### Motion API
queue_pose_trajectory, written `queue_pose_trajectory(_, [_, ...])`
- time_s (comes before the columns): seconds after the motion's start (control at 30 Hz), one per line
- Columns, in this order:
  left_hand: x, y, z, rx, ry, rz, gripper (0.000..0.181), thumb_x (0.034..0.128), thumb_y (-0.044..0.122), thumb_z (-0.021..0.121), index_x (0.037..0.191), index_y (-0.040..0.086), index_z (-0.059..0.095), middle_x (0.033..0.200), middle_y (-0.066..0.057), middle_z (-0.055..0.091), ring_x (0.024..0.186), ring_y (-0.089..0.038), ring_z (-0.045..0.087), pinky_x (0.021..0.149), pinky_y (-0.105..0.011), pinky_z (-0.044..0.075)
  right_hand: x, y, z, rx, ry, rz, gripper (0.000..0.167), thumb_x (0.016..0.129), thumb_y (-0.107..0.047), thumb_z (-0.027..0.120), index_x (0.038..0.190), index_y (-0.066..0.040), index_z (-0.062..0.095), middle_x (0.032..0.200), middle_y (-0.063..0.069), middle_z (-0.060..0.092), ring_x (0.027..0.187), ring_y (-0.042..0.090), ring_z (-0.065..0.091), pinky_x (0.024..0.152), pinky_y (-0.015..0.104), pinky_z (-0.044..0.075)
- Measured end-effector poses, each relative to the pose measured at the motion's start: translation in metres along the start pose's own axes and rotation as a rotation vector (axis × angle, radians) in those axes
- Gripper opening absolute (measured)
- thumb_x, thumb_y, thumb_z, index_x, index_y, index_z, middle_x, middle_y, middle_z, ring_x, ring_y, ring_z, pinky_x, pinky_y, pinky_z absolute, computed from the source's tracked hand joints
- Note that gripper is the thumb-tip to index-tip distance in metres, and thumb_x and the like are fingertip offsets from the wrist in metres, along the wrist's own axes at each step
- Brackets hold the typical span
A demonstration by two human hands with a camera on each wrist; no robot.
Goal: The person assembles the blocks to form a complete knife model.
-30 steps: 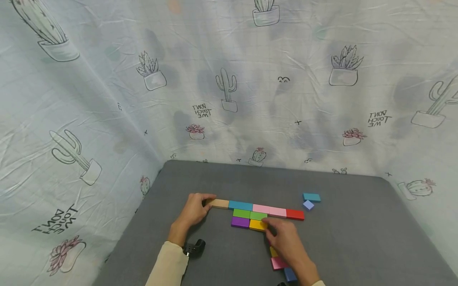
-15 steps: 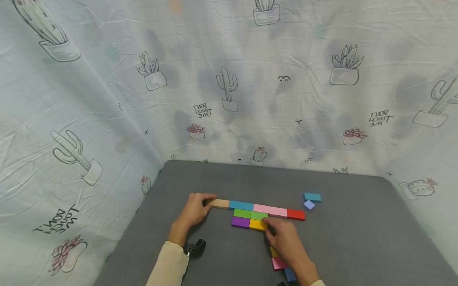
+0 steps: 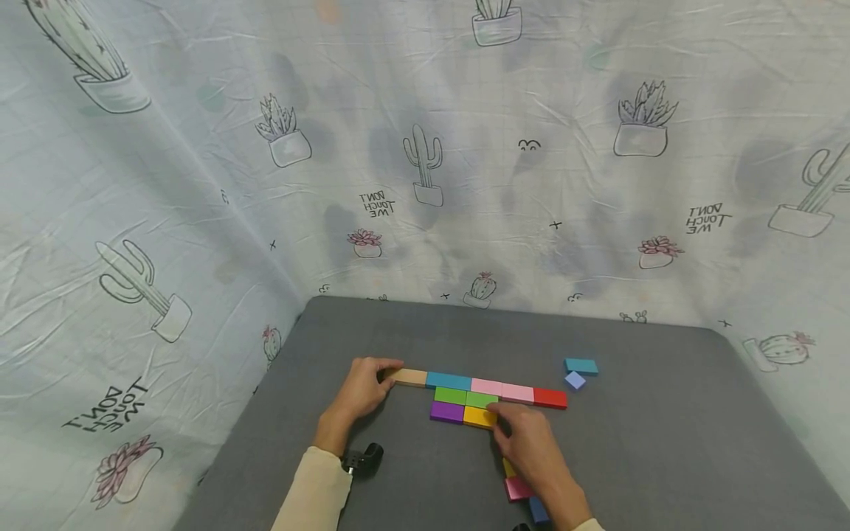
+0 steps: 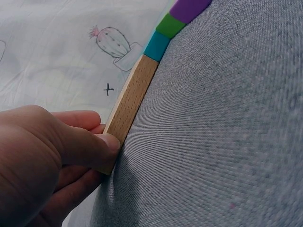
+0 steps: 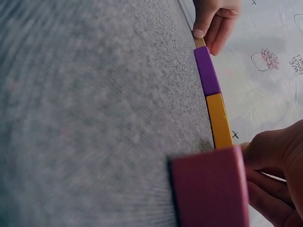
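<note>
My left hand (image 3: 361, 389) pinches the left end of a plain wooden block (image 3: 410, 377), thumb (image 4: 110, 142) on its near side in the left wrist view. The wooden block heads a row with a teal block (image 3: 448, 380), two pink blocks (image 3: 486, 386) and a red block (image 3: 550, 398). Below lie two green blocks (image 3: 450, 396), then a purple block (image 3: 447, 411) and a yellow block (image 3: 479, 417). Thumb and forefinger of my right hand (image 3: 533, 446) hold the yellow block's right end; the other fingers are partly hidden.
A deeper pink block (image 3: 517, 488) and a blue block (image 3: 538, 509) lie beside my right forearm, partly covered. Another teal block (image 3: 581, 366) and a small light-blue block (image 3: 575, 380) lie at the back right. Patterned cloth (image 3: 465, 147) hangs behind the grey table (image 3: 664, 413).
</note>
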State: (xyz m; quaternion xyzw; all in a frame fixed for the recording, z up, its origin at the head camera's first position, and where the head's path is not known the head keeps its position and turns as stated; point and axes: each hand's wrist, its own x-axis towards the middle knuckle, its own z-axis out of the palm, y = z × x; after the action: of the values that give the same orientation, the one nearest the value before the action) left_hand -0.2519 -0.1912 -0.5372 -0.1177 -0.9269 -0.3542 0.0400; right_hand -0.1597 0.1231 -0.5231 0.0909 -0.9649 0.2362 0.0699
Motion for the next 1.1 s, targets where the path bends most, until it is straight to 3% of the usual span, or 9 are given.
queue_pose_trajectory(0.27, [0.000, 0.000, 0.001, 0.016, 0.003, 0.003, 0.031, 0.0979, 0.000, 0.079, 0.127, 0.011, 0.083, 0.126, -0.007, 0.081, 0.125, -0.031, 0.074, 0.109, -0.054, 0.059, -0.001, 0.021, -0.015, 0.198, 0.032, 0.051, 0.035, 0.088, -0.009, 0.092, 0.122, -0.015, 0.084, 0.116, 0.001, 0.084, 0.109, 0.024, 0.080, 0.098, 0.047, 0.066])
queue_pose_trajectory(0.57, [0.001, 0.000, 0.000, 0.000, -0.002, 0.001, 0.032, 0.0980, -0.001, 0.079, 0.128, 0.010, 0.082, 0.127, -0.007, 0.081, 0.126, -0.031, 0.074, 0.109, -0.053, 0.059, -0.013, 0.064, -0.039, 0.406, -0.093, 0.184, 0.035, 0.090, -0.008, 0.090, 0.123, -0.017, 0.083, 0.117, -0.001, 0.082, 0.111, 0.022, 0.079, 0.096, 0.040, 0.067])
queue_pose_trajectory(0.83, [0.001, -0.002, -0.001, -0.001, 0.006, -0.001, 0.032, 0.0977, -0.002, 0.079, 0.127, 0.010, 0.082, 0.127, -0.007, 0.081, 0.126, -0.032, 0.074, 0.109, -0.054, 0.059, -0.017, 0.078, -0.036, 0.467, -0.187, 0.163, 0.033, 0.090, -0.010, 0.090, 0.122, -0.019, 0.083, 0.117, -0.003, 0.082, 0.106, 0.016, 0.077, 0.093, 0.033, 0.067])
queue_pose_trajectory(1.1, [0.001, -0.001, -0.001, 0.013, 0.003, 0.005, 0.032, 0.0974, -0.001, 0.080, 0.127, 0.010, 0.083, 0.127, -0.007, 0.081, 0.125, -0.032, 0.075, 0.109, -0.054, 0.059, -0.024, 0.087, -0.038, 0.358, -0.128, 0.176, 0.034, 0.091, -0.011, 0.090, 0.123, -0.021, 0.083, 0.119, -0.004, 0.082, 0.107, 0.014, 0.076, 0.094, 0.036, 0.066])
